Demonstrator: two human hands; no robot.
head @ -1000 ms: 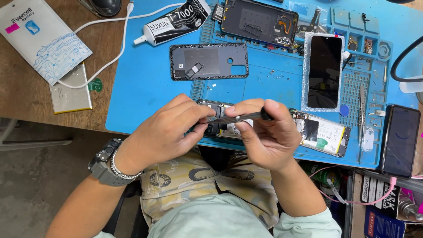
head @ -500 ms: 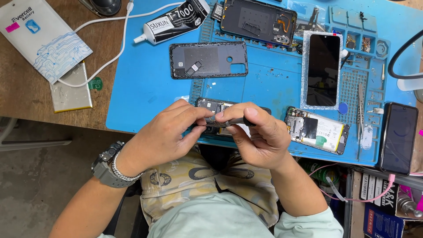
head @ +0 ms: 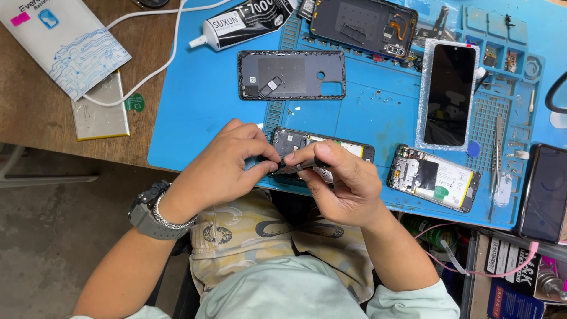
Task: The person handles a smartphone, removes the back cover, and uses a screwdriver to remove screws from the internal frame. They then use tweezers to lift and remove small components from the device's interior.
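Opened black phone chassis [head: 322, 155] now lies on the blue silicone repair mat [head: 201, 106], lowered from a second ago. Left hand [head: 227, 168] and right hand [head: 342, 186] both pinch a thin dark strip [head: 293, 168] at its near edge.

Wooden desk [head: 35, 118], blue mat [head: 201, 112] — concrete floor [head: 53, 236]

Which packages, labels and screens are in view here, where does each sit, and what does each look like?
Flat package: far left on the wooden table, white with blue circuit lines and a pink sticker.
Glue tube: top centre, across the edge of the blue mat, black with a white nozzle.
Phone screen: right on the mat, dark rectangle with a silvery frame.
Second phone: right edge, dark and glossy.
Boxes: bottom right, printed, partly hidden.
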